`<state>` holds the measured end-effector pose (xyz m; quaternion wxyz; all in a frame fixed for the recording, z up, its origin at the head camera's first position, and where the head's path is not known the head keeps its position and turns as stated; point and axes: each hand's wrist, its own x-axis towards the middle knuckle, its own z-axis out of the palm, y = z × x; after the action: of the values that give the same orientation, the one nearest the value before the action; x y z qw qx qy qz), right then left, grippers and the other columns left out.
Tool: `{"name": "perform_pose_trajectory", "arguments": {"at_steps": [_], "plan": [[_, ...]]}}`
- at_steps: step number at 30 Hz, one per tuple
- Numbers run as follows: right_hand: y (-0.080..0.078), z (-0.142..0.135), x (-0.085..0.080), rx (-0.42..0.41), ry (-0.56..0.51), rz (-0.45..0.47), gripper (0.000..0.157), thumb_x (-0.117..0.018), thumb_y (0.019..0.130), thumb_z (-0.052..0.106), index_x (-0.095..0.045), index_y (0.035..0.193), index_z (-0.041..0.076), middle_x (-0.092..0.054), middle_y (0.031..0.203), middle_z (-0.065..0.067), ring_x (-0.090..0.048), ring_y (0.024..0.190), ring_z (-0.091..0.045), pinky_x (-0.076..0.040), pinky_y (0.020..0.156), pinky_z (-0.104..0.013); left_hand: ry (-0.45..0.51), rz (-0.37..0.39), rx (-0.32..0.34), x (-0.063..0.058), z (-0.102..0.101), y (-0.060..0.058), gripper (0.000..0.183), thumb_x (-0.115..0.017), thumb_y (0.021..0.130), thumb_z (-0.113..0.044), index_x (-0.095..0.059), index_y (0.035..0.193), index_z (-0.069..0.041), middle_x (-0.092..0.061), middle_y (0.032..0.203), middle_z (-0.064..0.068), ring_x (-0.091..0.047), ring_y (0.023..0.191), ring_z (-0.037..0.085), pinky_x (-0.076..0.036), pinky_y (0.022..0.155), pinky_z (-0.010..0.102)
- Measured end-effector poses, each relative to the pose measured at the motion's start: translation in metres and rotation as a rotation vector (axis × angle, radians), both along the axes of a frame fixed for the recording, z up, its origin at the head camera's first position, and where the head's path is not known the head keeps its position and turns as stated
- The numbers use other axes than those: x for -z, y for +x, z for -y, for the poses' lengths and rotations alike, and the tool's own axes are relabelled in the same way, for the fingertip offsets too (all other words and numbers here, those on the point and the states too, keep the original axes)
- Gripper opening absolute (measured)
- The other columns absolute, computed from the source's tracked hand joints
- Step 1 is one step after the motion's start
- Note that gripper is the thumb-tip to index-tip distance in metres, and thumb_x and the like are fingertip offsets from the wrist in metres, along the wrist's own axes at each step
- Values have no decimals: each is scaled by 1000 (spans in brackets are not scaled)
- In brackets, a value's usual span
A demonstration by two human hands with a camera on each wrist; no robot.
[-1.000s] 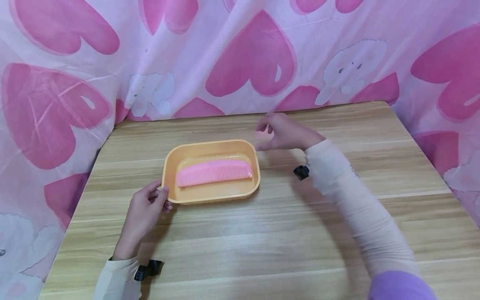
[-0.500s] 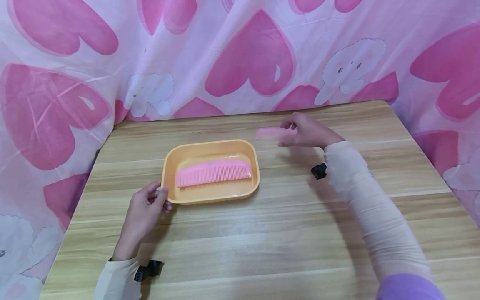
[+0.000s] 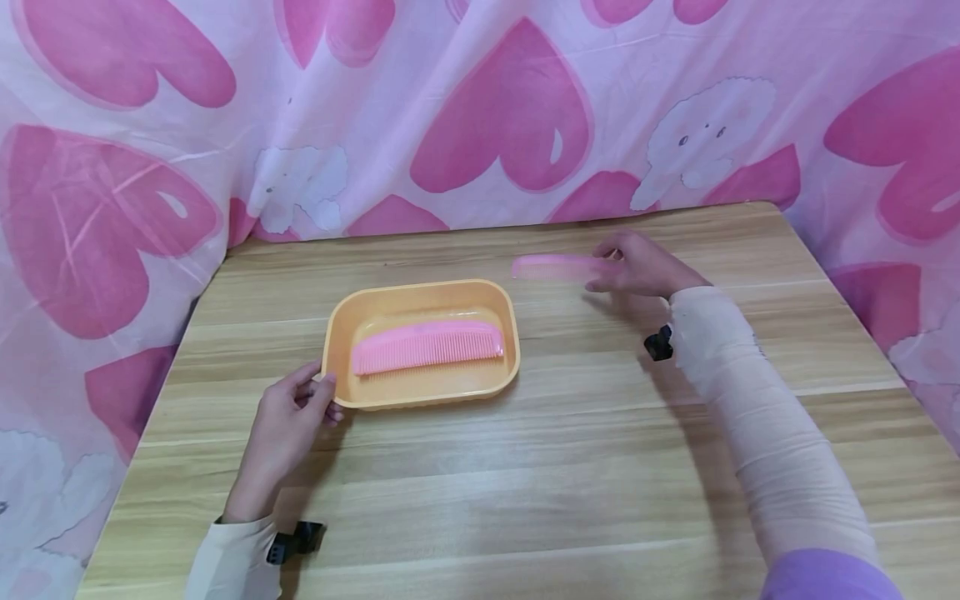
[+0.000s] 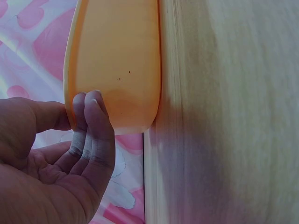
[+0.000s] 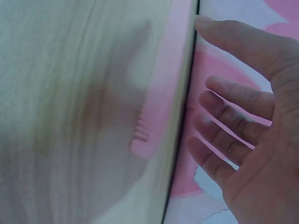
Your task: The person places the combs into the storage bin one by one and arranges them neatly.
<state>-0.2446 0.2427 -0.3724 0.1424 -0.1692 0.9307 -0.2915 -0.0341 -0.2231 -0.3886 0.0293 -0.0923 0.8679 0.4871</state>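
A shallow orange plastic tray point(image 3: 420, 292) with rounded corners rests on the table, and a pink comb point(image 3: 427, 346) lies lengthwise inside it. My left hand point(image 3: 288, 425) pinches the tray's near left corner; in the left wrist view the thumb and fingers sit on either side of the rim. Beyond the tray's far right corner, a second pink comb point(image 3: 555, 266) lies on the tabletop. My right hand point(image 3: 645, 265) hovers at that comb's right end, covering it in the head view. The right wrist view shows the fingers loosely spread, apart from the comb point(image 5: 163, 88).
The wooden table point(image 3: 480, 492) has its back edge close to a pink curtain point(image 3: 360, 117) printed with hearts. More curtain hangs at both sides. A small black wrist camera point(image 3: 297, 542) is worn at the left sleeve, another camera point(image 3: 659, 343) at the right.
My right hand has moved rightward from beside the tray's far right corner, leaving more of the second comb showing on the table. The left hand and tray stay in place.
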Motion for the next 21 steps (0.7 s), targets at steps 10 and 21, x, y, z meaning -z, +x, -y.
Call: {"name": "perform_pose_trajectory", "arguments": {"at_steps": [10,21], "plan": [[-8,-5,17,38,-17,-8,66,-86,83,24,-59,132,-10,-57,134,-27,-52,123,-39,-43,107,-55,6,1,3,-1,0,0,47,-51,108,-21,-47,145,7,-67,92,19,-66,73,13,-60,64,25],[-18,-1,30,51,4,0,68,-87,82,28,-59,132,-10,-59,130,-25,-51,110,-33,-45,96,-48,2,-10,13,-1,1,-1,43,-53,107,-18,-50,142,7,-66,87,18,-66,71,15,-60,64,26]]}}
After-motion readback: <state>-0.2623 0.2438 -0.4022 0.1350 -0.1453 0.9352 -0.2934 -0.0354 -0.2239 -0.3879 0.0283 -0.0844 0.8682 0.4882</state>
